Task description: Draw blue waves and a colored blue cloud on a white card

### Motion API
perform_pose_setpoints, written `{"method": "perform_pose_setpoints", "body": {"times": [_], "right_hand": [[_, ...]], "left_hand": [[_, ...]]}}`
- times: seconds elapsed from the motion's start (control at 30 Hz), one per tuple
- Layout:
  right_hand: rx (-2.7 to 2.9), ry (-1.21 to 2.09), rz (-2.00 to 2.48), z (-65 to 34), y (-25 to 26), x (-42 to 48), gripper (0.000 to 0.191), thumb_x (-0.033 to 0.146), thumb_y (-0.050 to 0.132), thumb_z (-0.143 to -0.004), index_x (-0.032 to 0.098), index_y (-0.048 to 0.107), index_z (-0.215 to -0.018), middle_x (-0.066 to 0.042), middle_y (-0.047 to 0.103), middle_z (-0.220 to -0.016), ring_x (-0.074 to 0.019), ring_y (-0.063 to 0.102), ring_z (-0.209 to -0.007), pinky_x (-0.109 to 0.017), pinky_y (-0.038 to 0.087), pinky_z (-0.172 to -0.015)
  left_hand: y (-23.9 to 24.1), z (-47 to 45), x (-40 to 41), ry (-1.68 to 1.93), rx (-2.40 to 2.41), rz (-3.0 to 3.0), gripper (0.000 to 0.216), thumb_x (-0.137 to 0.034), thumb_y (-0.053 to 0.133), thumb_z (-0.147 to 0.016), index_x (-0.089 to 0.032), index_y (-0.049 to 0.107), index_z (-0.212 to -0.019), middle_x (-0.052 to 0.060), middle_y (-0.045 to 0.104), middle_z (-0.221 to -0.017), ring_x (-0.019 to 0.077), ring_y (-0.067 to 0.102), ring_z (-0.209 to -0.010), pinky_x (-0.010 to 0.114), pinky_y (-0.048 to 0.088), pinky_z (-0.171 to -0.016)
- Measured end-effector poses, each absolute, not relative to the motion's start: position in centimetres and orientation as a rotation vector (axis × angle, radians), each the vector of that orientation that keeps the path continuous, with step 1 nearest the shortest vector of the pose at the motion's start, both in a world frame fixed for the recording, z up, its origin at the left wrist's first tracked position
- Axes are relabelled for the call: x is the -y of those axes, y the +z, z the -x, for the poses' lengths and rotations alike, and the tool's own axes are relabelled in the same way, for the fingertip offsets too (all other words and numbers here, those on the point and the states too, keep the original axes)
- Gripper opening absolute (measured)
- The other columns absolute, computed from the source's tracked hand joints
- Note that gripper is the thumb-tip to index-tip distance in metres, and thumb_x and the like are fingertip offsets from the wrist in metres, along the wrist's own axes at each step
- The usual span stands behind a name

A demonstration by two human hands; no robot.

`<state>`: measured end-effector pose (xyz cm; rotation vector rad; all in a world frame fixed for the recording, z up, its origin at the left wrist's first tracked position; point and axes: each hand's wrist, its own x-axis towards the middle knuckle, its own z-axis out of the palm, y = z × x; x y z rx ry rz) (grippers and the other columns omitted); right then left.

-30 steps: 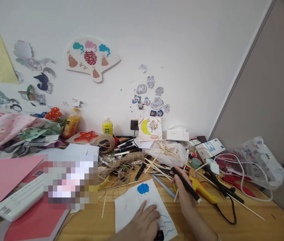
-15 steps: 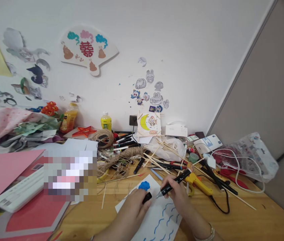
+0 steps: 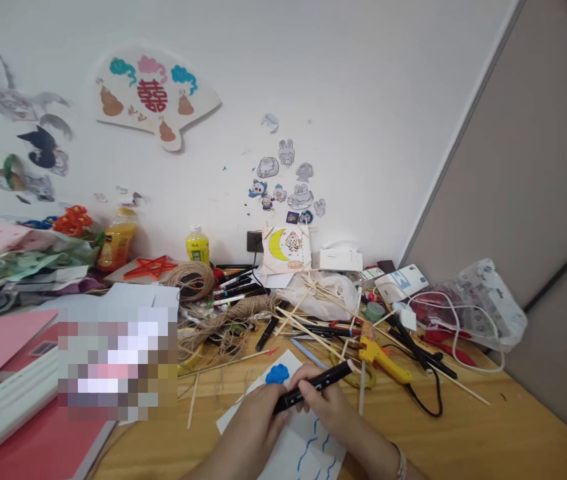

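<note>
Both my hands meet over a white paper sheet (image 3: 297, 453) near the desk's front edge. The sheet carries a blue cloud drawing (image 3: 277, 374) and blue wavy lines. My right hand (image 3: 324, 405) is closed round a black marker (image 3: 314, 385) that lies nearly level, its far end pointing up to the right. My left hand (image 3: 258, 417) pinches the marker's left end, where its black cap sits.
A yellow glue gun (image 3: 382, 360) with a black cord lies right of my hands. Bamboo skewers (image 3: 313, 330), jute twine (image 3: 233, 320), several markers and a plastic bag (image 3: 483, 303) crowd the wooden desk (image 3: 463, 433). A red folder and white keyboard (image 3: 8, 400) lie left.
My left hand lifted off the paper with the cap and came to the marker's tip. The right hand turned the marker level. The two hands now join on it.
</note>
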<state>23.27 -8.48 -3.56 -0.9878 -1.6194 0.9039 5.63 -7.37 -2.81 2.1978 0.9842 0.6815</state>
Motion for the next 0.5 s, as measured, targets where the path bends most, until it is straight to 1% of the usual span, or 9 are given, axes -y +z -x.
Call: {"method": "perform_pose_setpoints", "body": {"times": [0.1,0.17,0.23,0.37,0.43,0.5], "right_hand": [[1.705,0.852,1.036,-22.7,-3.7,8.6,0.031,0.045,0.046,-0.090,0.019,0.059,-0.079,0.000,0.052,-0.071,-0.0155,0.049,-0.067,-0.028,0.041,-0.063],[1.724,0.835,1.075,-22.5,-3.7,8.7,0.031,0.046,0.046,-0.089,0.020,0.057,-0.076,0.001,0.050,-0.069,-0.0153,0.047,-0.066,-0.028,0.039,-0.063],[1.692,0.847,1.080,-22.5,-3.6,8.6,0.031,0.049,0.050,-0.086,0.020,0.056,-0.075,0.002,0.049,-0.068,-0.0148,0.046,-0.065,-0.027,0.038,-0.061],[1.323,0.944,1.078,-23.1,-2.7,7.9,0.034,0.055,0.055,-0.080,0.022,0.052,-0.081,0.007,0.042,-0.058,-0.0105,0.039,-0.049,-0.022,0.032,-0.047],[1.122,0.946,1.108,-23.7,-2.1,7.4,0.035,0.056,0.053,-0.080,0.021,0.050,-0.078,0.008,0.040,-0.054,-0.0088,0.036,-0.043,-0.020,0.029,-0.042],[1.063,0.945,1.149,-24.1,-1.9,7.0,0.038,0.057,0.054,-0.079,0.020,0.050,-0.070,0.008,0.041,-0.050,-0.0078,0.035,-0.041,-0.019,0.027,-0.039]], "left_hand": [[-3.4,-5.6,7.0,0.718,-0.940,-2.130,0.023,-0.031,0.047,-0.087,-0.020,0.061,-0.102,0.008,0.068,-0.097,0.0221,0.063,-0.087,0.030,0.049,-0.076],[-3.5,-5.4,6.6,0.761,-0.925,-2.123,0.024,-0.036,0.048,-0.088,-0.021,0.062,-0.100,0.007,0.069,-0.094,0.0215,0.064,-0.085,0.029,0.050,-0.074],[-3.6,-5.2,6.1,0.829,-0.913,-2.151,0.025,-0.038,0.050,-0.086,-0.022,0.064,-0.100,0.006,0.070,-0.094,0.0215,0.065,-0.085,0.028,0.051,-0.074],[-3.2,-4.8,5.3,0.913,-0.968,-2.209,0.023,-0.037,0.053,-0.083,-0.022,0.067,-0.094,0.006,0.072,-0.088,0.0215,0.067,-0.079,0.028,0.053,-0.070],[-3.0,-4.7,5.2,0.926,-1.007,-2.215,0.022,-0.036,0.053,-0.082,-0.021,0.068,-0.091,0.006,0.072,-0.084,0.0210,0.067,-0.075,0.027,0.054,-0.067],[-2.9,-4.6,5.1,0.929,-1.023,-2.222,0.021,-0.034,0.054,-0.080,-0.021,0.069,-0.088,0.006,0.072,-0.082,0.0209,0.068,-0.074,0.027,0.055,-0.066]]}}
